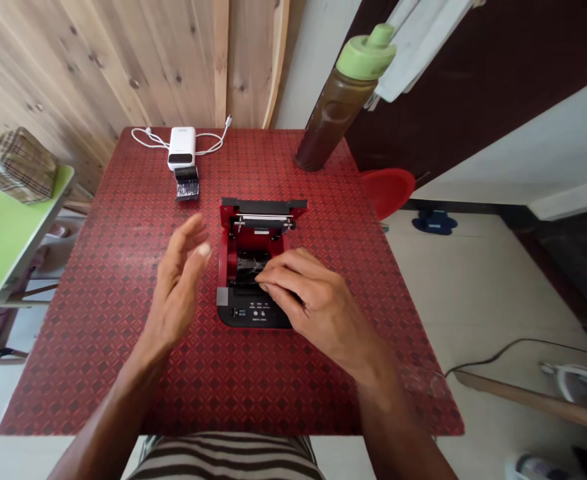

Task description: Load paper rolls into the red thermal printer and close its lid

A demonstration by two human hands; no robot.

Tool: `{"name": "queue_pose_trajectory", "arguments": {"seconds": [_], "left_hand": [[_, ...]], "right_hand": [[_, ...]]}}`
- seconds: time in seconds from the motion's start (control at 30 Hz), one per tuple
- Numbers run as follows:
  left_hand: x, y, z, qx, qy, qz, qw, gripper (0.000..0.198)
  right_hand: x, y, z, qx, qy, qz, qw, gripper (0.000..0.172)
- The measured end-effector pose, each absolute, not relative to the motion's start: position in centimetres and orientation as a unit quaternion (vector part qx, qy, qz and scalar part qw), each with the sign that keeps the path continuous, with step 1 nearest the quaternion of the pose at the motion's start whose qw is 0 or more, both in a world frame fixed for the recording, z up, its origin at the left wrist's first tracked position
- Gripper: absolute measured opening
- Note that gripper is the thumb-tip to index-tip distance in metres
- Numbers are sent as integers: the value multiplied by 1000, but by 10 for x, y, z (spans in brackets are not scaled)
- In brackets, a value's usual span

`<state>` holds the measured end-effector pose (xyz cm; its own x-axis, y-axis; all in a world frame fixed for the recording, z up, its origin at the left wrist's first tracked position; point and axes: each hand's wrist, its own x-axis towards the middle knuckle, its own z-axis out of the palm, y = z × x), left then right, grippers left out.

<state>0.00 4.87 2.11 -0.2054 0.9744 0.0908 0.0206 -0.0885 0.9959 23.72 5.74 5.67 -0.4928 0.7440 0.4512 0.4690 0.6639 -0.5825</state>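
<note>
A small red and black printer (233, 250) sits in the middle of the red patterned table (123, 347) with its lid raised. My right hand (313, 300) lies over its front, fingers curled and pressed into the open black compartment. What the fingertips hold, if anything, is hidden. My left hand (180, 280) hovers just left of the printer with fingers stretched and apart, holding nothing.
A white power bank (182, 147) with a white cable and a small black part (187, 184) lie at the table's far side. A brown bottle with a green cap (343, 93) stands far right. A green table (3, 247) is at left, a red stool (388, 190) at right.
</note>
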Motion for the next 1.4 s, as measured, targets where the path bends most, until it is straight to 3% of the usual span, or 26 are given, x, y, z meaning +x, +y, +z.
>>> {"name": "queue_pose_trajectory", "arguments": {"seconds": [0.2,0.33,0.47,0.67,0.8,1.1,1.4], "left_hand": [[8,97,37,536,489,559,402,52],[11,85,39,522,510,566,383,43],[12,63,38,487,536,540,429,26],[12,40,16,396,531,516,543,65],[15,33,9,373,517,503,584,62],[15,31,10,412,519,496,561,59],[12,17,0,379,546,504,551,53]], "right_hand": [[234,31,58,-394,-842,75,360,18],[229,20,54,-395,-845,15,361,21],[229,13,50,-406,-842,-3,354,26],[231,12,45,-429,-831,12,354,20],[229,14,42,-435,-827,56,351,17],[228,15,37,-450,-822,65,343,27],[238,-1,34,-480,-771,103,405,56]]}}
